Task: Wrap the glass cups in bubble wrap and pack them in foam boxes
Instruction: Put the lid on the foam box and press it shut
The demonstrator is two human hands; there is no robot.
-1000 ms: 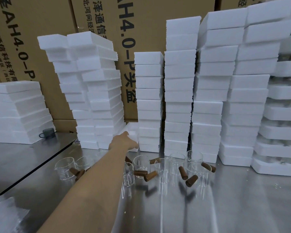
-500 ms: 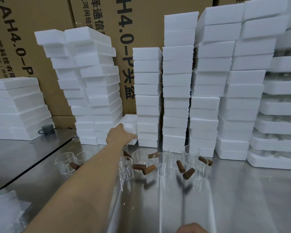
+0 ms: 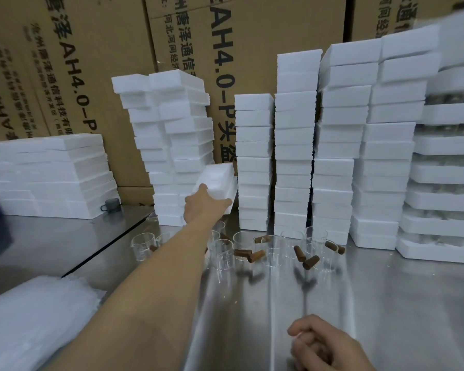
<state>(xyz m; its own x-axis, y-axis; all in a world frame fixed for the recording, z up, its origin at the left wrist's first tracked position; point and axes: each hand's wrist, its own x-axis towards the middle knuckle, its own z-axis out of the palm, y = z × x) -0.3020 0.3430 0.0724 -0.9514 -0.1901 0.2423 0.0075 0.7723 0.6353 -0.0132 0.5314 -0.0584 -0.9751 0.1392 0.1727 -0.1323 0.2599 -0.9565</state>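
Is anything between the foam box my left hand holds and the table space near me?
Yes: the glass cups stand clustered on the steel table, between the foam box in the left hand and you.

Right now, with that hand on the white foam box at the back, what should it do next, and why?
Probably lift the foam box higher and draw it back to the near steel table. The left hand grips it tilted between the stacks, and glass cups stand just below.
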